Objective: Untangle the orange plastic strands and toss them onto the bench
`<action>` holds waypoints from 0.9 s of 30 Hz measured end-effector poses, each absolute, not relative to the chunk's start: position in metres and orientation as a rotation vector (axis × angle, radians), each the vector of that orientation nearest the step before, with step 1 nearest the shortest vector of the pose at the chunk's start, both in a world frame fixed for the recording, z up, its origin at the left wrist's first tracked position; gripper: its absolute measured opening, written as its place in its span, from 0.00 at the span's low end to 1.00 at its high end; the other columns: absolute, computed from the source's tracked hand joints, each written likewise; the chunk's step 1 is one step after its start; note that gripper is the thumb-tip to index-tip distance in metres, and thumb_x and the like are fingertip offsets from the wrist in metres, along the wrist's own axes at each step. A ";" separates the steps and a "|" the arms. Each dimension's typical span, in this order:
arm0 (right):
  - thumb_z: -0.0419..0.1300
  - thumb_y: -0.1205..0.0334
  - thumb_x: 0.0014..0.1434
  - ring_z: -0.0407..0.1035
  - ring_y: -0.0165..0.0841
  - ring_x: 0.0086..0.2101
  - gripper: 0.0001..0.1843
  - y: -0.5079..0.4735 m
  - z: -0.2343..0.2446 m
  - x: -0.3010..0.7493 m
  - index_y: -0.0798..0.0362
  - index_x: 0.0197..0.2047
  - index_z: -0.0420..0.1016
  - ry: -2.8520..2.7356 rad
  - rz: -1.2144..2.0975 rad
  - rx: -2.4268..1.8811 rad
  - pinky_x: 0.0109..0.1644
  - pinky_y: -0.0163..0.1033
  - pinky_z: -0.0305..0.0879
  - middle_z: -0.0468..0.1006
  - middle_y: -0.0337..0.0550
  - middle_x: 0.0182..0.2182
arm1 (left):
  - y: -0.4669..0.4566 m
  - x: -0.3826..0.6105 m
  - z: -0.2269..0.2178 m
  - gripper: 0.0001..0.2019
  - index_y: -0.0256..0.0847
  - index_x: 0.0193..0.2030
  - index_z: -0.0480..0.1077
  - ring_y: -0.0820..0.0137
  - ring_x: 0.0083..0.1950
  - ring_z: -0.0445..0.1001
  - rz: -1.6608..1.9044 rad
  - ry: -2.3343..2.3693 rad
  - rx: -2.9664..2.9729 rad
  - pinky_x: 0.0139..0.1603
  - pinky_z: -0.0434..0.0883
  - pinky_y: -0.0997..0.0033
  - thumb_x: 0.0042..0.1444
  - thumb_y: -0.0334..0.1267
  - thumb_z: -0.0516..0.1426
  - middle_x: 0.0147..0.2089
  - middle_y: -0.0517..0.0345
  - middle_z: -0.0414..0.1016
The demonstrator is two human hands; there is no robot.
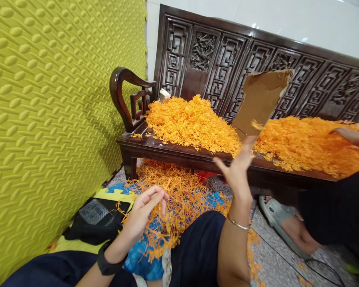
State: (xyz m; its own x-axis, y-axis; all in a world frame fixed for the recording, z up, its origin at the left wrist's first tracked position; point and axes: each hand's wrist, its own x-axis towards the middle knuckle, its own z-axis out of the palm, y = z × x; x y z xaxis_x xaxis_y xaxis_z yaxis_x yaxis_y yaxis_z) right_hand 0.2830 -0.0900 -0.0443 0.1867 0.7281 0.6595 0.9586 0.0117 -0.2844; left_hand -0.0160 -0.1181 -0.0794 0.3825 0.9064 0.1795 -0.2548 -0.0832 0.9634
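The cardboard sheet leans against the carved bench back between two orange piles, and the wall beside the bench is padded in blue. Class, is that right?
Not quite. The head view shows the cardboard sheet leaning against the bench back between the two orange piles, but the padded wall is yellow-green, not blue.

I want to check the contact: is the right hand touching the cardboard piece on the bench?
Cannot tell. In the head view, the right hand fingertips overlap the cardboard piece lower edge, blurred.

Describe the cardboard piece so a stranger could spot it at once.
Find the dark carved wooden bench heaped with orange plastic bits. Between its two heaps, a cardboard sheet leans against the backrest. It alone is flat, plain brown, with a torn top edge.
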 end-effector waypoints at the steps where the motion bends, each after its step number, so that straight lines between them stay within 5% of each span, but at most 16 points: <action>1: 0.57 0.49 0.58 0.48 0.52 0.64 0.45 -0.090 -0.053 0.281 0.52 0.70 0.37 -1.621 -0.293 -1.792 0.63 0.67 0.43 0.51 0.57 0.66 | -0.118 -0.016 -0.079 0.11 0.39 0.32 0.70 0.74 0.24 0.67 1.139 0.695 1.285 0.39 0.64 0.72 0.58 0.44 0.55 0.18 0.65 0.69; 7: 0.58 0.53 0.58 0.68 0.44 0.53 0.29 -0.081 -0.076 0.262 0.53 0.60 0.65 -1.726 0.264 -1.659 0.59 0.52 0.61 0.72 0.54 0.54 | -0.111 -0.018 -0.081 0.09 0.41 0.32 0.76 0.68 0.44 0.73 1.312 0.754 1.158 0.51 0.64 0.72 0.52 0.44 0.61 0.36 0.58 0.77; 19: 0.65 0.55 0.54 0.70 0.33 0.49 0.21 -0.098 -0.054 0.143 0.48 0.52 0.73 -2.053 0.889 -0.867 0.56 0.40 0.64 0.76 0.42 0.49 | -0.102 -0.024 -0.087 0.11 0.41 0.33 0.79 0.60 0.62 0.62 1.386 0.690 0.982 0.61 0.59 0.64 0.46 0.45 0.66 0.53 0.52 0.73; 23: 0.63 0.57 0.56 0.71 0.32 0.40 0.08 -0.098 -0.058 0.129 0.51 0.38 0.78 -1.917 0.754 -0.848 0.48 0.39 0.66 0.77 0.42 0.37 | -0.103 -0.028 -0.084 0.12 0.43 0.40 0.76 0.63 0.60 0.65 1.432 0.718 1.078 0.57 0.63 0.67 0.49 0.43 0.64 0.54 0.53 0.71; 27: 0.63 0.60 0.56 0.70 0.32 0.41 0.06 -0.100 -0.057 0.130 0.52 0.36 0.75 -1.765 0.785 -0.837 0.49 0.40 0.66 0.76 0.42 0.37 | -0.104 -0.028 -0.079 0.23 0.43 0.45 0.69 0.67 0.47 0.73 1.321 0.765 1.193 0.46 0.70 0.70 0.41 0.36 0.68 0.48 0.56 0.73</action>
State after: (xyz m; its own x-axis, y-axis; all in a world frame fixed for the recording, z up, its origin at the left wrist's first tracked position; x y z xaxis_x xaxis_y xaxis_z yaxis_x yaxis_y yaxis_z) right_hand 0.1305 -0.1000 -0.0567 -0.2711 0.8239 0.4978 0.1819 0.5517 -0.8140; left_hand -0.0285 -0.1041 -0.0790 0.1564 0.9667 0.2023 -0.3062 -0.1473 0.9405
